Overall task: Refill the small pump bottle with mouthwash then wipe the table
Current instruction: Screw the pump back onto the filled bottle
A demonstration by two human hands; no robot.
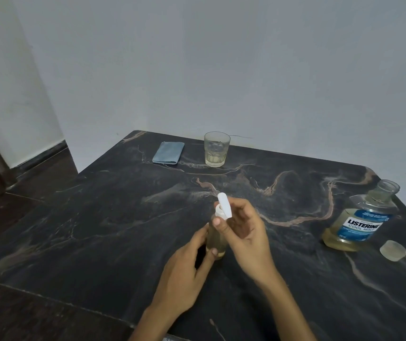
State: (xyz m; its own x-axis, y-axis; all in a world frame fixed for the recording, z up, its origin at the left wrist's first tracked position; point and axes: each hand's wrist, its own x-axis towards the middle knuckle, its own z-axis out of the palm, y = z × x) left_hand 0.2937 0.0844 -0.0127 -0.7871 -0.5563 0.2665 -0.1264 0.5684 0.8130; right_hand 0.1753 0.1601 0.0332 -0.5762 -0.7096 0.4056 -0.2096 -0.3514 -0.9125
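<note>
Two hands met on the pump bottle (217,238), which stood upright near the table's (113,217) middle. The left hand (187,267) curled round its lower body from seven o'clock; the right hand (243,232) came in from four o'clock and pinched the white pump head (224,205) at the top. Its long axis ran straight up, so I judged the coming move to be a twist about that axis. Fingers hid most of the neck, and whether the head was seated could not be made out. At three o'clock stood the open mouthwash bottle (361,222) with its cap (393,250) beside it; at twelve, a glass (216,148); at eleven, a folded cloth (168,152).
</note>
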